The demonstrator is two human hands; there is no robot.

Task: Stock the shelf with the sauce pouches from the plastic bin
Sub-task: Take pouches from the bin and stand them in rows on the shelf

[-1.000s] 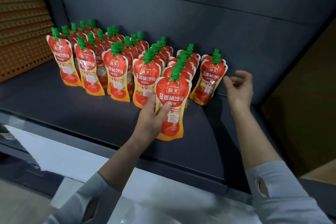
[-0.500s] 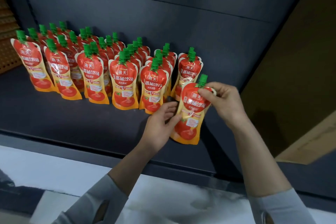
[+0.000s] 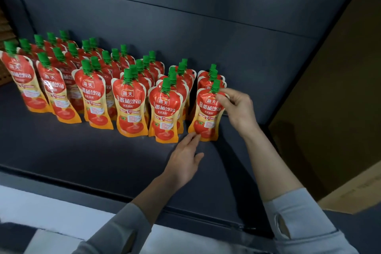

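Note:
Several red tomato sauce pouches with green caps stand in rows (image 3: 129,99) on the dark shelf (image 3: 82,154). The rightmost front pouch (image 3: 207,113) stands upright at the head of its own short row. My right hand (image 3: 237,107) pinches its upper right edge near the cap. My left hand (image 3: 185,161) lies low on the shelf with straight fingers, fingertips touching the pouch's bottom left corner. The plastic bin is out of view.
The dark back panel (image 3: 206,27) rises behind the rows. A brown cardboard-coloured board (image 3: 329,109) stands at the right end of the shelf. An orange perforated panel (image 3: 5,72) shows at the far left. A white surface (image 3: 51,212) runs below the shelf's front edge.
The pouch I held tilted in front of the rows now stands upright at the right end. My left hand slid down to its base. The view has shifted right.

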